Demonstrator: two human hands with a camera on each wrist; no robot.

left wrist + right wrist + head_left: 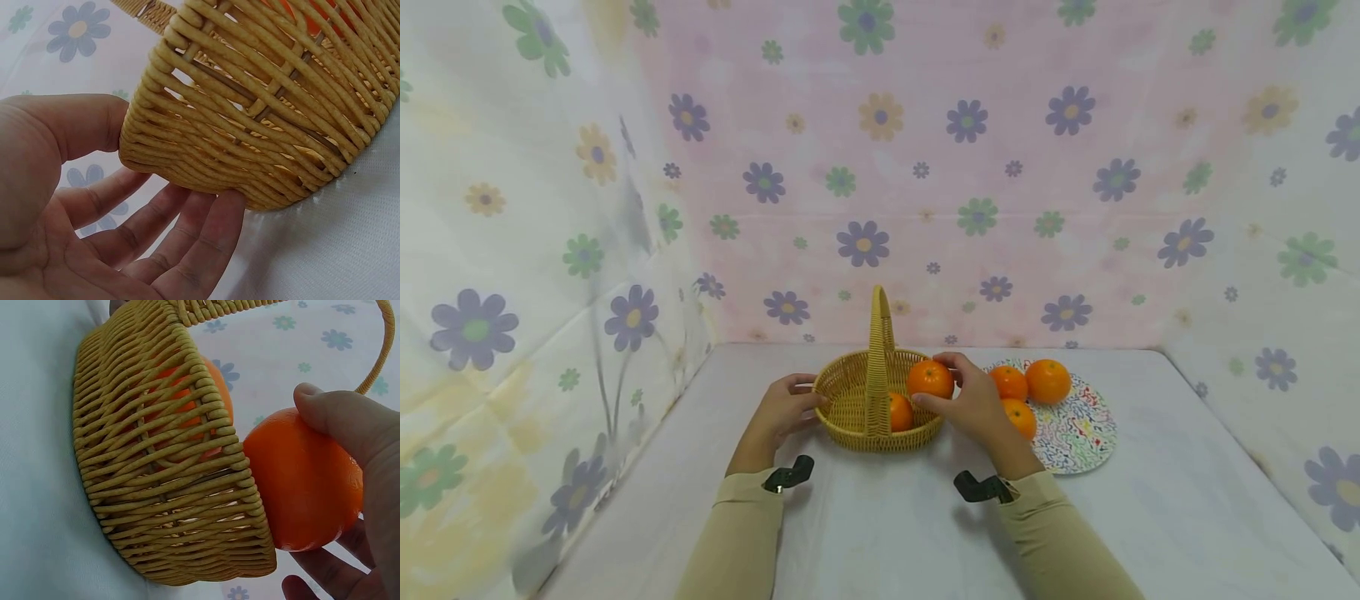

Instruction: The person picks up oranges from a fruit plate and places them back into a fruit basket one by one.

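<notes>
A yellow-brown wicker basket with a tall arched handle stands on the white cloth. My left hand grips its left end, thumb at the rim and fingers against the outer wall, as the left wrist view shows. In my right hand is an orange, held between thumb and fingers at the basket's right rim. The right wrist view shows this orange overlapping the rim. Another orange lies inside the basket, partly behind the handle and seen through the weave in the right wrist view.
To the right lies a round plate with multicoloured squiggles, bearing three oranges; my right hand and forearm hide part of its left side. Flower-patterned cloth walls enclose the white-covered table at the back and both sides.
</notes>
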